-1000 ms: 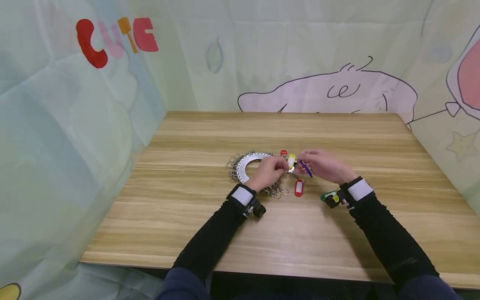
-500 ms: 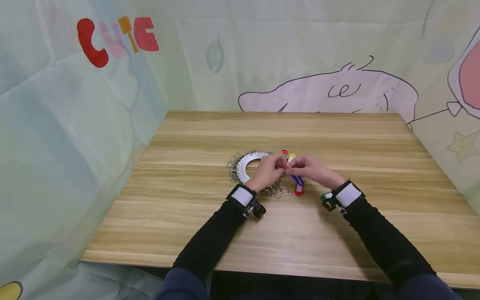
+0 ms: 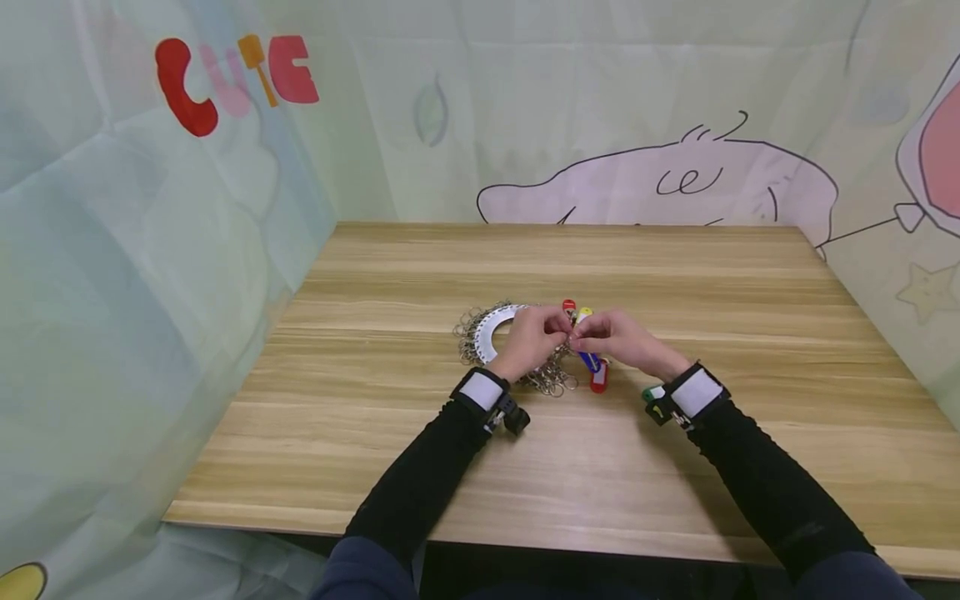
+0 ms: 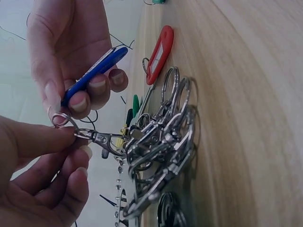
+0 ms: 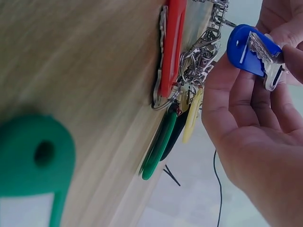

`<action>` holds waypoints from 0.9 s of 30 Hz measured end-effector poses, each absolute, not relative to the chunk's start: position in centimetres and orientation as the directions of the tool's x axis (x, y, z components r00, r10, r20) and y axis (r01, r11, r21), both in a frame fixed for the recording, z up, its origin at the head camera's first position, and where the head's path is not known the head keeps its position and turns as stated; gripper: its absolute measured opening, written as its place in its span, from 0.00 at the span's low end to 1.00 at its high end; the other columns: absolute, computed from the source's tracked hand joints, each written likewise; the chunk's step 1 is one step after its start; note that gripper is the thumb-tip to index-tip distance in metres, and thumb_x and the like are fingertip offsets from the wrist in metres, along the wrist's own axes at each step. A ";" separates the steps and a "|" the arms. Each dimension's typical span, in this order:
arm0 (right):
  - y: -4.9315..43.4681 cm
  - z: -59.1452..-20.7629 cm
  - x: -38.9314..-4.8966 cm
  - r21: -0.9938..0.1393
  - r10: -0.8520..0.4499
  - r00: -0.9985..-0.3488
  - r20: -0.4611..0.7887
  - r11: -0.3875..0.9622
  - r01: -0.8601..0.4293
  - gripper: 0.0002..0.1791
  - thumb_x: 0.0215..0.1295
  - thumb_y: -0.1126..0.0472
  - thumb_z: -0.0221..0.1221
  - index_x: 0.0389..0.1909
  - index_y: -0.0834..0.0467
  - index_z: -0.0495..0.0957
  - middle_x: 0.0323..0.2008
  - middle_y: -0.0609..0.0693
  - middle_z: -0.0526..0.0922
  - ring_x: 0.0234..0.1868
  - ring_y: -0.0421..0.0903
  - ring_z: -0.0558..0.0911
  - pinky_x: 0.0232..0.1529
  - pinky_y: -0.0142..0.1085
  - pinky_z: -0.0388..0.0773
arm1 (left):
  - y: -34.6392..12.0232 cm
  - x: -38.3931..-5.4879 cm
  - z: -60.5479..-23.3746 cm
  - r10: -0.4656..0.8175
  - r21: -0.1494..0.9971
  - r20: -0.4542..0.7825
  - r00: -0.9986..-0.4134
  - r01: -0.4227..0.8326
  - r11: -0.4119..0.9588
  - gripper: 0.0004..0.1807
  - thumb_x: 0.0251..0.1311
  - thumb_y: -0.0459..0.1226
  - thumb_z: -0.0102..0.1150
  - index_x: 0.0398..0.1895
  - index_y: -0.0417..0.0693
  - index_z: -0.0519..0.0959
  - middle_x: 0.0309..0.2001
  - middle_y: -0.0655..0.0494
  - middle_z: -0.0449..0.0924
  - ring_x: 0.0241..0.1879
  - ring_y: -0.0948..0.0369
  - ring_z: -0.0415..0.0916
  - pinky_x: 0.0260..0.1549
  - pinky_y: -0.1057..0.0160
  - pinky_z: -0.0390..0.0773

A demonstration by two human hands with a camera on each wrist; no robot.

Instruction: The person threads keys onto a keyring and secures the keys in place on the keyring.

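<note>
A white ring-shaped holder (image 3: 482, 337) fringed with metal clasps and split rings lies mid-table. Over its right side, my left hand (image 3: 534, 340) pinches a small split ring (image 4: 68, 119) joined to a clasp (image 4: 102, 138). My right hand (image 3: 626, 340) meets it fingertip to fingertip and holds a blue key tag (image 5: 236, 45) with a silver key (image 5: 260, 48) against it. In the left wrist view the blue tag hangs just above the split ring. The exact contact between tag and ring is hidden by fingertips.
Around the hands lie a red key tag (image 3: 598, 377), another red one (image 3: 569, 305), and a yellow one (image 3: 585, 314). A green tag (image 3: 651, 392) sits by the right wrist. More clasps (image 4: 161, 146) are heaped below the left hand.
My right hand has come left with the blue key tag until its fingertips meet the left hand's. Over the last half second both hands stay nearly in place.
</note>
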State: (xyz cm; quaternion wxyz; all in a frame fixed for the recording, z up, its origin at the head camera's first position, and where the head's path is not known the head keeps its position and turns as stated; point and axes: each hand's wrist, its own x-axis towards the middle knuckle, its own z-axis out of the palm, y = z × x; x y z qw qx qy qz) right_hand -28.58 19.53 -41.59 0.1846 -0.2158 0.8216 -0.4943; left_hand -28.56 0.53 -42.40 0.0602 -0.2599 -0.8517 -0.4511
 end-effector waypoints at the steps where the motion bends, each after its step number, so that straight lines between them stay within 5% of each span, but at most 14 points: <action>1: 19.5 -41.6 -28.6 -0.891 -0.537 -0.839 -0.087 0.419 -0.175 0.11 0.65 0.61 0.60 0.42 0.65 0.80 0.40 0.62 0.84 0.35 0.37 0.79 0.41 0.30 0.76 | 0.5 -28.6 -42.4 0.385 0.737 0.343 -0.857 0.500 0.456 0.05 0.51 0.23 0.61 0.27 0.40 0.81 0.27 0.47 0.85 0.28 0.58 0.80 0.30 0.76 0.73; 20: 18.7 -42.1 -28.3 -0.839 -0.479 -0.874 0.079 0.442 -0.318 0.07 0.63 0.66 0.60 0.36 0.67 0.78 0.32 0.62 0.85 0.27 0.36 0.79 0.28 0.26 0.75 | 0.8 -28.5 -42.4 0.335 0.721 0.380 -0.862 0.503 0.476 0.07 0.48 0.22 0.60 0.21 0.39 0.79 0.23 0.48 0.83 0.24 0.63 0.74 0.26 0.76 0.69; 27: 18.6 -41.7 -27.9 -0.841 -0.445 -0.890 0.103 0.439 -0.317 0.06 0.61 0.68 0.61 0.34 0.65 0.74 0.34 0.63 0.87 0.31 0.40 0.85 0.32 0.26 0.77 | 0.9 -28.5 -42.3 0.320 0.731 0.354 -0.879 0.473 0.492 0.06 0.48 0.22 0.60 0.21 0.39 0.79 0.23 0.48 0.83 0.23 0.66 0.71 0.26 0.76 0.67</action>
